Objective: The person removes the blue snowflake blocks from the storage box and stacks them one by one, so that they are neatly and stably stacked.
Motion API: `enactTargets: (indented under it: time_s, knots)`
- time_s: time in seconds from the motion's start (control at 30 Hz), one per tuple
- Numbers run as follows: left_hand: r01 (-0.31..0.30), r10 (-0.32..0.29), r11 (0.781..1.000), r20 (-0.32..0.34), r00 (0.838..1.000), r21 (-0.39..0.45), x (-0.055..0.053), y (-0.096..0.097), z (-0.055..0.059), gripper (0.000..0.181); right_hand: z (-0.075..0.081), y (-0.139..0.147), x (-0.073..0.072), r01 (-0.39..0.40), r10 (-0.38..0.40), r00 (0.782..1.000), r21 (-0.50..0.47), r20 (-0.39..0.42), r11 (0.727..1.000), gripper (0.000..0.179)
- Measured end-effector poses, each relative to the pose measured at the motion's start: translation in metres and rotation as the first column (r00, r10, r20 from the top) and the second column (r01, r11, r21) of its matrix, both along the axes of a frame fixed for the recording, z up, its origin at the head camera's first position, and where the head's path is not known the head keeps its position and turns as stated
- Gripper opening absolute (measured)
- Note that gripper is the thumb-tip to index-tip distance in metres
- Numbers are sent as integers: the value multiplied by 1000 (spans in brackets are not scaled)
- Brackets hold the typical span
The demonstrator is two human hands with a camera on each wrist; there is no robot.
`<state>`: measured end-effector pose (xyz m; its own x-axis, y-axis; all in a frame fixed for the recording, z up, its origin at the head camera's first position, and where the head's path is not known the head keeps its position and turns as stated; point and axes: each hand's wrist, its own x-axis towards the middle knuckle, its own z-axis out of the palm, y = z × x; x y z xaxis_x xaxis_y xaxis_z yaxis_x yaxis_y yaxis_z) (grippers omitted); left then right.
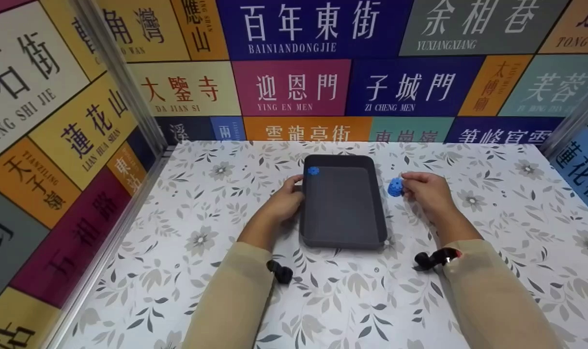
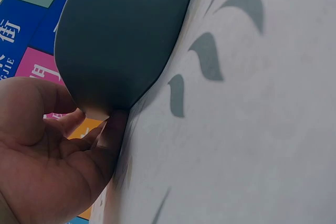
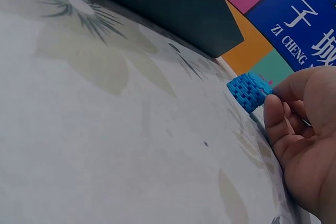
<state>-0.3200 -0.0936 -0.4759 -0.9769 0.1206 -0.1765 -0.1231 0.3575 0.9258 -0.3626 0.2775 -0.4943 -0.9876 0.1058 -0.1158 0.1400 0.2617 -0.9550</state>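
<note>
A dark grey rectangular tray (image 1: 342, 208) lies on the table, and a blue flower-shaped disc (image 1: 313, 170) sits inside at its far left corner. My left hand (image 1: 285, 199) grips the tray's left side, its fingers curled at the wall; in the left wrist view the hand (image 2: 63, 150) meets the tray's end (image 2: 121, 40) at rim and base. To the right of the tray, my right hand (image 1: 429, 190) pinches a short stack of blue flower-shaped discs (image 1: 395, 187) between thumb and forefinger. The stack (image 3: 247, 92) shows its notched side in the right wrist view.
A white cloth with grey flowers and leaves covers the table (image 1: 202, 291). Upright panels printed with coloured street signs (image 1: 294, 87) stand behind the table and along its left and right sides. Dark wrist cameras (image 1: 280, 272) sit on both sleeves.
</note>
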Motion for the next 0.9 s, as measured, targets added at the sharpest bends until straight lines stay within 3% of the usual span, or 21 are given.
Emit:
enactTargets:
  time_s: [0.5, 0.9]
  knots:
    - [12, -12, 1000, 2, 1000, -7, -1, 0, 0, 68, 1, 1, -1, 6, -7, 999, 33, 31, 999, 39]
    - [-14, 14, 1000, 4, 1000, -27, 1, 0, 1, 68, 1, 0, 2, 22, -22, 1000, 13, -5, 1000, 40]
